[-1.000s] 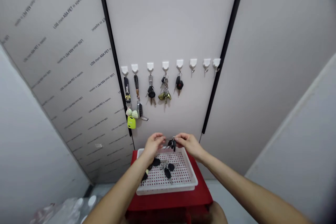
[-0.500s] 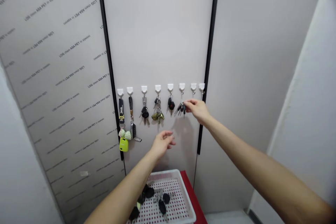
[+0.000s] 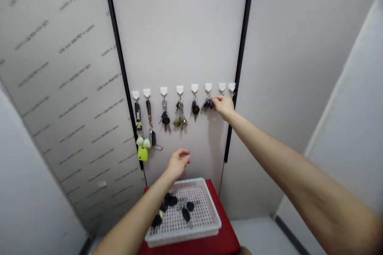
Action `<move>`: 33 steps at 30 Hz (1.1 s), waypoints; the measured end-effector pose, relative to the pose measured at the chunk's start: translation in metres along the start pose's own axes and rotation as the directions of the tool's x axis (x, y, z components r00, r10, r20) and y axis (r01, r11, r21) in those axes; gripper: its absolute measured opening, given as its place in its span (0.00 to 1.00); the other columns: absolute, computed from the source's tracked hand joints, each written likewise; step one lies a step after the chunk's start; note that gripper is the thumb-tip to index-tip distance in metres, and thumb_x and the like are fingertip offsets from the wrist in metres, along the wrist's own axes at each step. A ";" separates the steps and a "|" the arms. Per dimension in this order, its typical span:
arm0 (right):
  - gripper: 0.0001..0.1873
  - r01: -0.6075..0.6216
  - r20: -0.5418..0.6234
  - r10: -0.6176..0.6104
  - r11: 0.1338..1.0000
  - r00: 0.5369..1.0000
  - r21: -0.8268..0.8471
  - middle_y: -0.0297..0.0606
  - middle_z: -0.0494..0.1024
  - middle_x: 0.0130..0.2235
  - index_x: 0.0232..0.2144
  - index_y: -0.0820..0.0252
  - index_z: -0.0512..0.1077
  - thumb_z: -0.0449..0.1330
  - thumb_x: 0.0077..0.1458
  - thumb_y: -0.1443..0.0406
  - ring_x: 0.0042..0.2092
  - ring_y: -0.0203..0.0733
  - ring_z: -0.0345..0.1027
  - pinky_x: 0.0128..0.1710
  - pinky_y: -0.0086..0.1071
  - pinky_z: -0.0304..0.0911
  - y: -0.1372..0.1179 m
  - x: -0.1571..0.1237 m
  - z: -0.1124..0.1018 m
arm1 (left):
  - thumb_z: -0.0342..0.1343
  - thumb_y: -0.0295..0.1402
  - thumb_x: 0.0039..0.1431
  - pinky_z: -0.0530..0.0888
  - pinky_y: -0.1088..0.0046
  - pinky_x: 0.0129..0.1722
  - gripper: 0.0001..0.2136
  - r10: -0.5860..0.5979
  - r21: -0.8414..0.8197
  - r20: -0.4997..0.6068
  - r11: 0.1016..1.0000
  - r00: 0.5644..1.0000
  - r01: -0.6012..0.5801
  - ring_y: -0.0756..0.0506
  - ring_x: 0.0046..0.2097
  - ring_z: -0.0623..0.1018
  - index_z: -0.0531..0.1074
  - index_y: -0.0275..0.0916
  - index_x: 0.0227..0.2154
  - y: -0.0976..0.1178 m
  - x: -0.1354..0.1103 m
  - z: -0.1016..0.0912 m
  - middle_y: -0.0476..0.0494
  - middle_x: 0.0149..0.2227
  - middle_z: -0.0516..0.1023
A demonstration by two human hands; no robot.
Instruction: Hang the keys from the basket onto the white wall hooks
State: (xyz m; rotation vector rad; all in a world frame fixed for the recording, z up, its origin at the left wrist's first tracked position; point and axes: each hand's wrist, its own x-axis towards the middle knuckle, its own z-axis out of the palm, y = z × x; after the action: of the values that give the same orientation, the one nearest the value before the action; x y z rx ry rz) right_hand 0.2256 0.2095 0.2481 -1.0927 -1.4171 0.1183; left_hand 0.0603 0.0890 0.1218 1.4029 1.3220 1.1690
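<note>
My right hand [image 3: 224, 106] is raised at the sixth white hook [image 3: 208, 87] from the left, its fingertips pinching the right side of a bunch of keys [image 3: 207, 104] with dark heads. The bunch is right under that hook; whether its ring sits on the hook is too small to tell. Lower down, my left hand [image 3: 178, 163] hovers above the basket's far edge, fingers loosely curled and a little apart, holding nothing. Beside the right hand, a similar bunch with a black and red fob [image 3: 195, 108] hangs from the fifth hook.
Other keys hang leftward, among them brass-coloured ones [image 3: 180, 121] and a lime-green fob [image 3: 143, 153]. Two hooks at the right carry no visible keys. Below, a white perforated basket [image 3: 214, 211] holds several black-headed keys [image 3: 186, 214] on a red stand [image 3: 224, 231].
My right hand and the keys have moved up close under the sixth hook. My left hand has shifted slightly left, fingers more curled. The view has tilted down, showing more of the basket.
</note>
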 end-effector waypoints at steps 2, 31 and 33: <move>0.12 -0.048 -0.074 0.045 0.998 0.996 -0.031 0.35 0.68 0.23 0.28 0.65 0.66 0.48 0.38 0.67 0.25 0.32 0.60 0.28 0.30 0.57 0.010 -0.023 0.001 | 0.45 0.25 0.42 0.63 0.80 0.26 0.07 0.022 0.128 0.014 0.991 1.000 -0.024 0.55 0.25 0.66 0.63 0.33 0.27 -0.027 -0.002 -0.005 0.48 0.25 0.66; 0.16 -0.047 0.801 0.092 0.996 0.592 -0.079 0.39 0.70 0.31 0.30 0.64 0.67 0.47 0.35 0.73 0.31 0.35 0.61 0.32 0.26 0.54 0.054 -0.264 0.039 | 0.45 0.22 0.38 0.60 0.81 0.22 0.09 0.014 0.382 0.101 0.923 0.995 -0.052 0.55 0.21 0.63 0.63 0.34 0.27 -0.102 -0.027 -0.019 0.53 0.18 0.63; 0.14 -0.106 0.813 0.017 0.993 0.583 0.056 0.38 0.70 0.32 0.30 0.63 0.67 0.48 0.37 0.71 0.34 0.35 0.61 0.34 0.27 0.54 0.049 -0.256 0.036 | 0.46 0.23 0.38 0.59 0.82 0.21 0.08 0.019 0.266 0.144 0.962 0.989 -0.058 0.56 0.20 0.62 0.62 0.34 0.26 -0.086 -0.021 -0.020 0.55 0.17 0.62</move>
State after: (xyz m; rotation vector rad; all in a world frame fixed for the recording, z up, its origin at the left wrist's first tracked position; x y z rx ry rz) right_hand 0.1621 0.0884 0.0234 -1.0383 -2.1654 0.8370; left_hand 0.0236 0.0739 0.0401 1.6811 1.3970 0.9197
